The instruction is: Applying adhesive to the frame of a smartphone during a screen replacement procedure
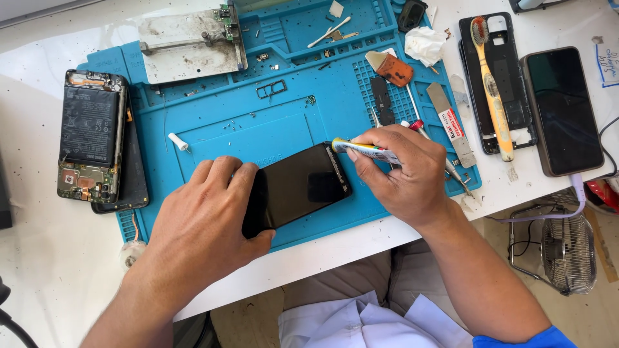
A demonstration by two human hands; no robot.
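Observation:
A black phone screen (303,187) lies face up on the blue repair mat (225,122), tilted a little. My left hand (206,225) rests flat on its left end and presses it down. My right hand (403,171) grips a small glue tube (364,149) with a yellow and white body. The tube's tip touches the screen's upper right edge. The tube's white cap (178,142) lies on the mat to the left.
An opened phone with its battery showing (90,145) lies at the left. A metal board holder (190,45) sits at the top. To the right lie a toothbrush (493,96) on a phone frame, a dark phone (567,109), tweezers and several small tools. A small fan (567,251) stands below the table edge.

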